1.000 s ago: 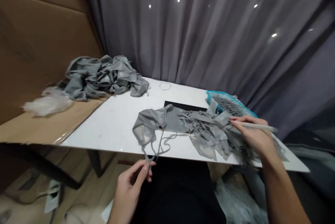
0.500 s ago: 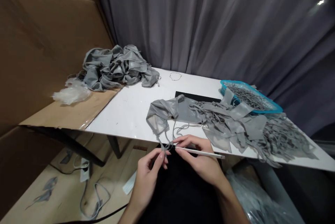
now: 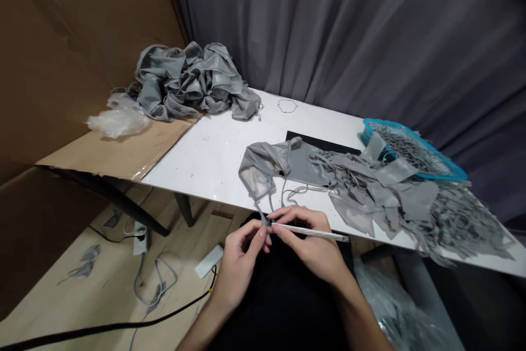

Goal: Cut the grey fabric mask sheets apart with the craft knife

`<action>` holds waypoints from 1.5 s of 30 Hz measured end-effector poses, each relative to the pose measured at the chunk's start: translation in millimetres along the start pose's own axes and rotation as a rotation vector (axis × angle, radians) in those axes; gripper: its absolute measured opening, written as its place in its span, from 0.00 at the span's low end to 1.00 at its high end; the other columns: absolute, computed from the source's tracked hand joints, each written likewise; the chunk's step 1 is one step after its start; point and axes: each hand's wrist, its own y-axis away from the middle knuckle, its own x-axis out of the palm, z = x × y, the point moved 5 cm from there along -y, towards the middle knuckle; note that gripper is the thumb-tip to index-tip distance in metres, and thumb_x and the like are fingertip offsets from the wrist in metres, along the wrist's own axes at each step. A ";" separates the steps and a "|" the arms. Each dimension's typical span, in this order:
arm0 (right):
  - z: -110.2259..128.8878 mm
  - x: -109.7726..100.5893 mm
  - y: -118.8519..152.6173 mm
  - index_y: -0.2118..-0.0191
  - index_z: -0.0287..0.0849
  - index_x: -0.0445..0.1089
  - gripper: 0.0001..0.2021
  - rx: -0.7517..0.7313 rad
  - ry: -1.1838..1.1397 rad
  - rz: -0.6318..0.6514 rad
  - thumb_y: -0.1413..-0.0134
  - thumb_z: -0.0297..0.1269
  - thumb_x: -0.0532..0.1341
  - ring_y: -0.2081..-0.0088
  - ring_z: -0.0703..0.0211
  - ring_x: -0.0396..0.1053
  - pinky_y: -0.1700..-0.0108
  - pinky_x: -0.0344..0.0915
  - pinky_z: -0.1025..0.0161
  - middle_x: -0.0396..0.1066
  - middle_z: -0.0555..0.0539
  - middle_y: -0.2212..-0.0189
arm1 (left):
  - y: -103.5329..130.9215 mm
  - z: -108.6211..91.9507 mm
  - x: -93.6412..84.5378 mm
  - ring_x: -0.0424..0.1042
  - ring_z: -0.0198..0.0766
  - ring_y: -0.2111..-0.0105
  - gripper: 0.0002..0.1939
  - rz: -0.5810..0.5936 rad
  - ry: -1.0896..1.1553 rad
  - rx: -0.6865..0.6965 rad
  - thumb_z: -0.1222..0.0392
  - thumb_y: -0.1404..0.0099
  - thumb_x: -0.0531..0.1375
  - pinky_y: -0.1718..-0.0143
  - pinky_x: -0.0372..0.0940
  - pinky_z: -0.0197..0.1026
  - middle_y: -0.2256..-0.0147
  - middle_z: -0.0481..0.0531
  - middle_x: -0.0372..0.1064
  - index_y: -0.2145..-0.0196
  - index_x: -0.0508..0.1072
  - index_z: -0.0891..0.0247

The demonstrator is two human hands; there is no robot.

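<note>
At the table's front edge, my left hand [image 3: 246, 241] pinches the end of a grey cord [image 3: 260, 211]. The cord runs up to a crumpled grey fabric piece [image 3: 258, 162] on the white table. My right hand [image 3: 310, 233] grips a thin whitish stick-like tool [image 3: 324, 234] between thumb and fingers. The tool's tip meets the cord beside my left fingertips; the exact contact is hidden by the fingers. A second loose cord [image 3: 296, 191] lies on the table just behind my right hand.
Grey fabric scraps and strips [image 3: 390, 186] spread across the right side, by a blue basket [image 3: 462, 174] of grey cords. Back left lie a heap of grey fabric [image 3: 197, 82] and clear plastic [image 3: 119, 118] on cardboard [image 3: 110, 154]. A power strip [image 3: 140, 239] and cables are on the floor.
The visible loop of cord between my fingers has drawn in, and my hands have come closer together. The whole view has shifted and tilted slightly.
</note>
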 end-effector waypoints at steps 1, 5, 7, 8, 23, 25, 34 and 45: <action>0.3 -0.1 0.1 0.65 0.49 0.83 0.04 -0.002 0.003 0.002 0.38 0.39 0.74 0.52 0.47 0.83 0.41 0.75 0.49 0.86 0.46 0.55 | 0.1 -0.4 0.1 0.70 0.38 0.67 0.20 -0.001 -0.004 0.003 0.44 0.21 0.62 0.62 0.65 0.37 0.70 0.48 0.71 0.65 0.78 0.62; 1.1 0.1 0.5 0.66 0.50 0.83 0.04 -0.002 0.027 0.001 0.38 0.39 0.74 0.50 0.45 0.83 0.38 0.73 0.46 0.86 0.45 0.54 | 0.5 -3.1 -0.6 0.71 0.39 0.67 0.20 -0.021 -0.030 0.016 0.44 0.22 0.62 0.63 0.66 0.37 0.70 0.49 0.72 0.64 0.79 0.62; 1.5 0.5 0.4 0.66 0.50 0.83 0.05 -0.006 0.028 0.002 0.37 0.39 0.74 0.50 0.45 0.83 0.38 0.73 0.45 0.86 0.45 0.54 | 0.8 -4.1 -1.3 0.71 0.39 0.67 0.20 -0.031 -0.047 0.019 0.44 0.22 0.62 0.62 0.67 0.38 0.70 0.49 0.73 0.64 0.80 0.62; 1.6 0.7 0.4 0.66 0.50 0.82 0.05 -0.009 0.027 0.005 0.37 0.39 0.73 0.51 0.45 0.83 0.38 0.73 0.45 0.86 0.46 0.55 | 1.0 -4.6 -1.7 0.72 0.39 0.67 0.20 -0.035 -0.055 0.023 0.44 0.22 0.62 0.62 0.67 0.38 0.70 0.49 0.73 0.64 0.80 0.62; 11.2 10.6 -0.4 0.66 0.50 0.80 0.09 -0.154 0.190 0.024 0.34 0.30 0.71 0.53 0.51 0.82 0.40 0.66 0.49 0.87 0.52 0.57 | 4.9 -9.3 -12.6 0.74 0.39 0.67 0.16 -0.078 -0.227 0.106 0.47 0.23 0.64 0.61 0.68 0.35 0.69 0.47 0.75 0.59 0.86 0.60; 12.6 14.6 1.0 0.64 0.49 0.79 0.09 -0.248 0.288 0.023 0.32 0.29 0.69 0.54 0.51 0.81 0.43 0.65 0.49 0.86 0.52 0.57 | 5.7 -8.2 -12.6 0.75 0.41 0.66 0.16 -0.082 -0.241 0.108 0.46 0.24 0.65 0.60 0.69 0.36 0.68 0.48 0.76 0.58 0.86 0.60; 22.9 -17.2 -42.8 0.59 0.48 0.73 0.11 -0.493 0.778 -0.164 0.25 0.27 0.58 0.55 0.47 0.77 0.49 0.67 0.51 0.83 0.43 0.55 | 4.2 -19.8 -16.0 0.77 0.41 0.69 0.19 -0.194 -0.262 0.191 0.41 0.27 0.67 0.65 0.73 0.35 0.71 0.50 0.79 0.65 0.87 0.58; 56.3 -268.0 -219.1 0.46 0.36 0.76 0.13 0.144 1.528 -0.417 0.30 0.21 0.60 0.46 0.42 0.78 0.47 0.67 0.58 0.77 0.29 0.46 | -8.5 4.1 -29.9 0.82 0.42 0.75 0.28 -0.265 -0.190 0.181 0.27 0.39 0.72 0.68 0.79 0.35 0.71 0.52 0.84 0.66 0.91 0.55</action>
